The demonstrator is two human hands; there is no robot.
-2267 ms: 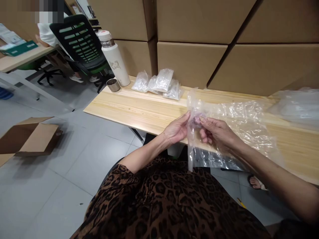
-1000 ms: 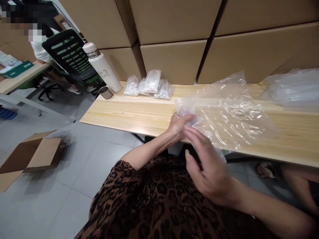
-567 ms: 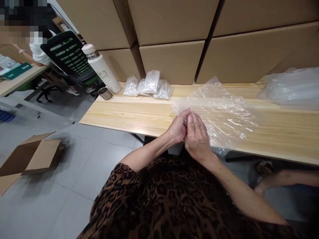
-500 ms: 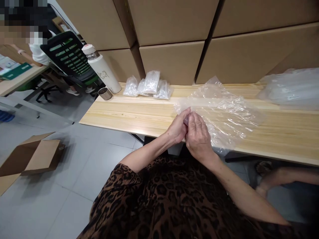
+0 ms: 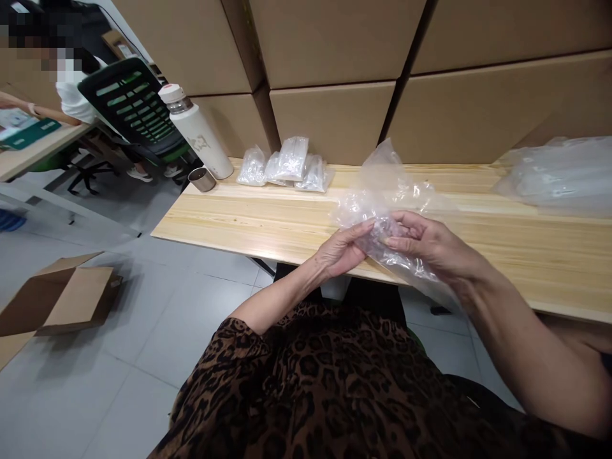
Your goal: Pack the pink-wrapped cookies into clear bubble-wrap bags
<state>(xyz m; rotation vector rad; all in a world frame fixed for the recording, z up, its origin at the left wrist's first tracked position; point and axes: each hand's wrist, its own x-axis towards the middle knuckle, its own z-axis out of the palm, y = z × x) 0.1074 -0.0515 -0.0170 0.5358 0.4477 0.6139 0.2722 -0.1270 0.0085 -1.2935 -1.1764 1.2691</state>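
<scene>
I hold a crumpled clear plastic bag [image 5: 382, 185] above the front edge of the wooden table [image 5: 268, 217]. My left hand [image 5: 342, 248] pinches the bag's lower left part between thumb and fingers. My right hand [image 5: 425, 245] grips the bag from the right, fingers curled round it. A small purplish item [image 5: 377, 231] shows through the plastic between my fingertips; I cannot make out what it is. The bag's top stands up in a peak and its tail hangs below my right wrist.
Several small filled clear bags [image 5: 291, 166] lie at the table's back by stacked cardboard boxes [image 5: 335, 115]. A white bottle [image 5: 198, 134] and metal cup [image 5: 202, 180] stand at the left corner. More plastic [image 5: 559, 172] lies far right. An open carton [image 5: 57, 296] sits on the floor; a seated person [image 5: 71, 83] is behind a mesh chair.
The bag was lying spread over the table; now it is gathered and lifted. My right hand has shifted from against my left hand out to the bag's right side.
</scene>
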